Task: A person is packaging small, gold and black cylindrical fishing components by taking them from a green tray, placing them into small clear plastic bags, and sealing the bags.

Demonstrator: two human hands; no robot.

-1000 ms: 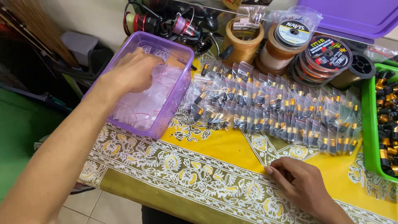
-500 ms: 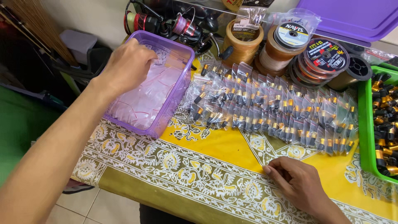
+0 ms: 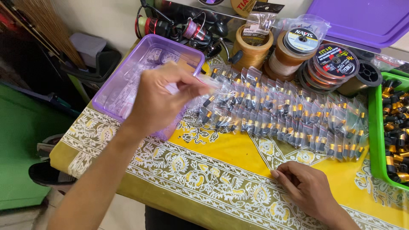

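A translucent glossy plastic tub (image 3: 128,85), clear shiny plastic bags (image 3: 281,115) and a matt printed cloth (image 3: 221,170) are seen on the table.

Yellow cloth (image 3: 230,157) with an olive border band carrying white floral motifs; translucent purple tub (image 3: 128,81) and opaque purple lid (image 3: 362,21). Clear bags (image 3: 281,110) hold black-and-gold parts, and a bright green tray (image 3: 377,140) holds the same. Tan spool (image 3: 252,47); floor (image 3: 21,149) green.
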